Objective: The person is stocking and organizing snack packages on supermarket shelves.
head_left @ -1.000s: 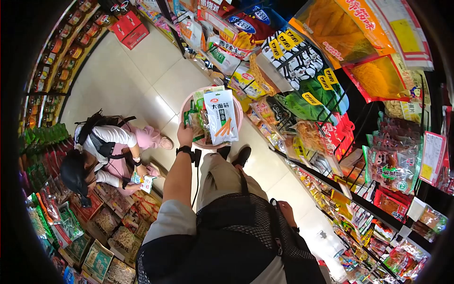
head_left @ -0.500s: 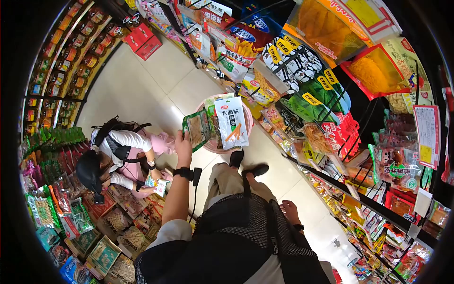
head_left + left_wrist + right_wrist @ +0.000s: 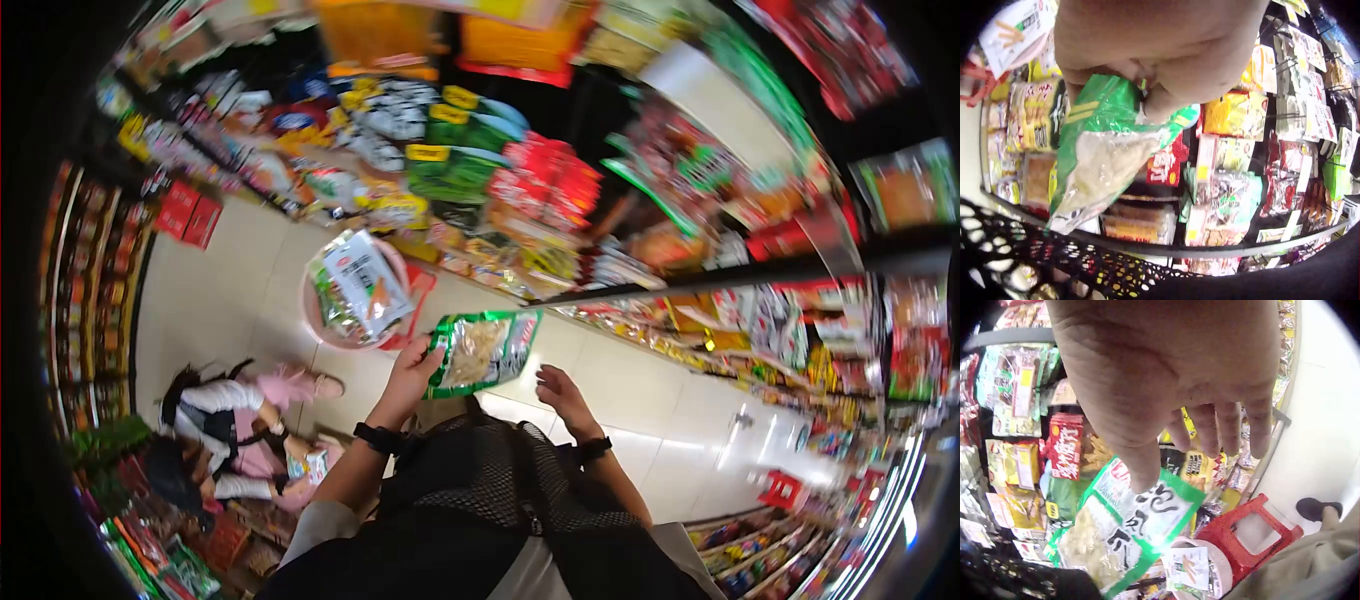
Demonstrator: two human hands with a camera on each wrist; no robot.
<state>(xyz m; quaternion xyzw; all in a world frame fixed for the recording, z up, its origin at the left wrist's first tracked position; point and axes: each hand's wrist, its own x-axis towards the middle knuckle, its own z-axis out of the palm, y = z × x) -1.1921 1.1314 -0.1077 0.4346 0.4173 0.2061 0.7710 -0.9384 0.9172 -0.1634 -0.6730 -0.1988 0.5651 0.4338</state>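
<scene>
My left hand (image 3: 408, 375) pinches a green-edged plastic food packet (image 3: 482, 352) by one edge. Pale pieces show through the packet's clear window. In the left wrist view the thumb and fingers clasp the top of the packet (image 3: 1110, 147). My right hand (image 3: 568, 403) is just right of the packet's free side with nothing in it. The right wrist view shows that hand's fingers (image 3: 1229, 428) spread and the packet (image 3: 1129, 525) beyond them. A pink basket (image 3: 309, 305) holds a white packet (image 3: 366, 284) and some green ones, left of and beyond my left hand.
The basket sits over a red plastic stool (image 3: 1250, 540). Racks of hanging snack bags (image 3: 450, 150) run along the far side and right. At left, a crouching person (image 3: 230, 430) handles a small packet beside low shelves. Jars (image 3: 85, 300) line the left shelving, and a red box (image 3: 188, 213) is on the floor.
The left hand has carried the green packet up from the basket and rightward, toward my body. My right hand has come up from my side to near it. The head view has turned right.
</scene>
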